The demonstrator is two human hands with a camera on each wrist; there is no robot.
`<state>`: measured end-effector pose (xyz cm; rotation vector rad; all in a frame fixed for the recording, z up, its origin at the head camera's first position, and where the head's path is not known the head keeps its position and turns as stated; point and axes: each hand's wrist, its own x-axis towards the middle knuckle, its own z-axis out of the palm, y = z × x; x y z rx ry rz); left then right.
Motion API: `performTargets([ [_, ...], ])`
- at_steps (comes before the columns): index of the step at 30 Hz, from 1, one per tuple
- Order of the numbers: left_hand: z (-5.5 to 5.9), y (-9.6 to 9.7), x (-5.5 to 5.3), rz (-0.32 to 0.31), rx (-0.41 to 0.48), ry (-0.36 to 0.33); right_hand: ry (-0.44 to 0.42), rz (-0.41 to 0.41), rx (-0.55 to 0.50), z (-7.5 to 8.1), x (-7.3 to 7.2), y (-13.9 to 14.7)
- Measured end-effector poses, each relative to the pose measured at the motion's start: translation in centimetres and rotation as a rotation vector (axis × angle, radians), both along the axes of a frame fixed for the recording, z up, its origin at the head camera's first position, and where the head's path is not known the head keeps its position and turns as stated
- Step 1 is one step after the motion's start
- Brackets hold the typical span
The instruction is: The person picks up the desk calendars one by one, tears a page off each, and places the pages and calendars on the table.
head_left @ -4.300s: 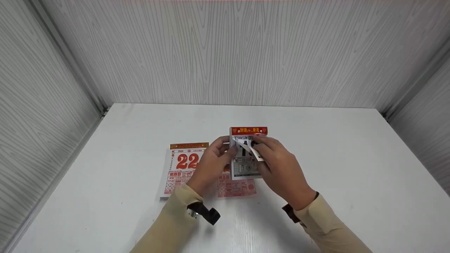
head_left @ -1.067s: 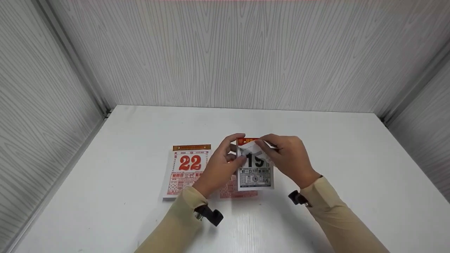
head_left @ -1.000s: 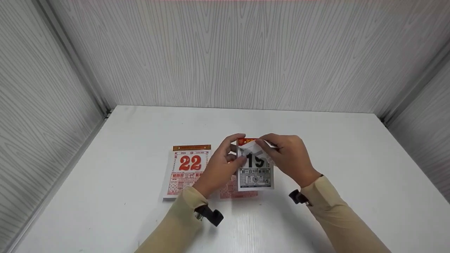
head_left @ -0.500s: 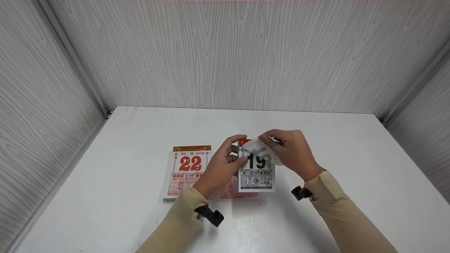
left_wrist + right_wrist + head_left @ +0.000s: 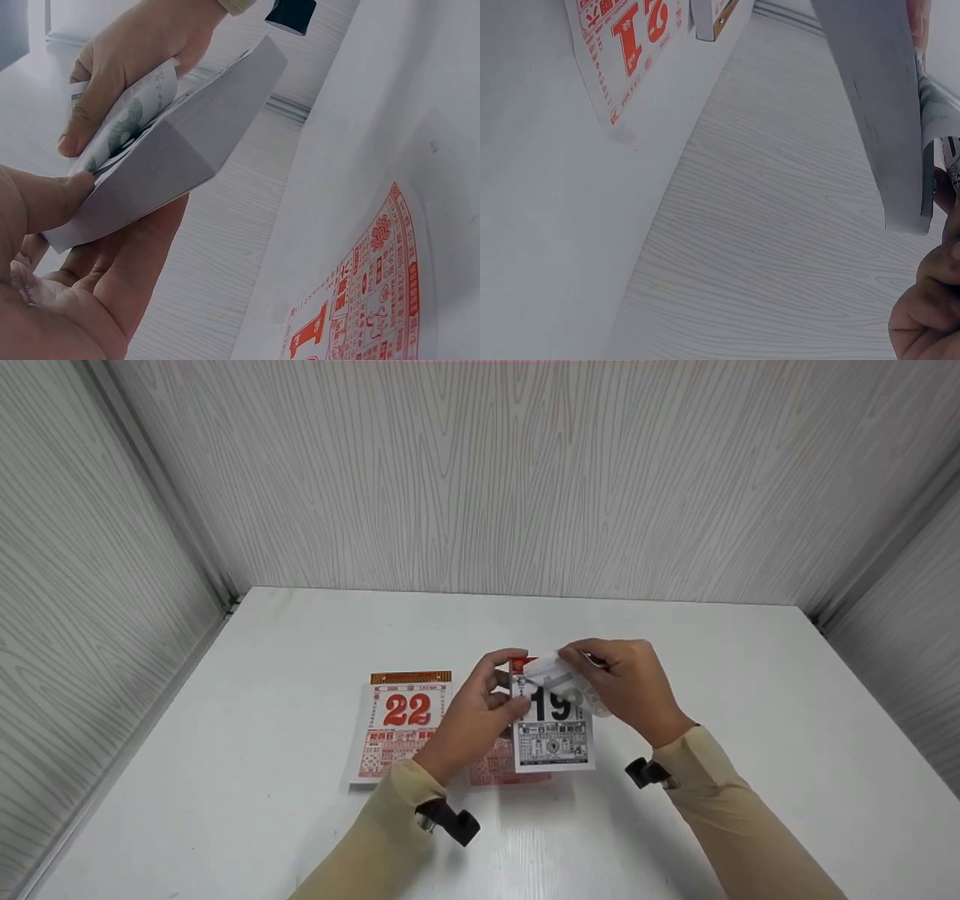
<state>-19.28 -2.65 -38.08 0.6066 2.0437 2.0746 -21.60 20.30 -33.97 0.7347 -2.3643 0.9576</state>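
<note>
A small tear-off calendar (image 5: 553,746) with a red header and a black 19 is held above the table in my left hand (image 5: 469,724). The left thumb lies on its front edge while the fingers wrap behind, as the left wrist view shows along the pad's thick side (image 5: 161,169). My right hand (image 5: 634,686) pinches the calendar's top page (image 5: 562,681) between thumb and fingers near the upper right corner. That page is folded up diagonally, its print showing faintly through the back, and it covers most of the header.
A larger calendar (image 5: 401,712) with a red 22 and a gold-striped header lies on the white table (image 5: 712,697), left of the hands. Below the held pad lies a loose red-printed sheet (image 5: 630,45) numbered 21. Wood-grain panels (image 5: 480,472) enclose the back and sides.
The right hand has moved from the pad's front to its upper right, drawing the page up and rightward across the header. The pad has shifted slightly right and lower, still in the left hand.
</note>
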Motion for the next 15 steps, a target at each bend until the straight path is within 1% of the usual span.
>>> performTargets([
  [4, -0.1, 0.2, 0.1, -0.011, 0.015, -0.004, 0.005, -0.007, -0.018, -0.4, 0.0, 0.1],
  [8, -0.1, 0.3, 0.1, -0.01, 0.005, -0.005, -0.01, -0.016, -0.051, -0.8, -0.2, 0.1],
  [13, -0.2, 0.3, 0.0, -0.004, -0.003, 0.001, -0.046, -0.004, -0.115, -1.1, -0.3, 0.2],
  [15, -0.2, 0.3, 0.0, -0.001, -0.008, 0.004, -0.074, 0.008, -0.143, -1.2, -0.4, 0.3],
])
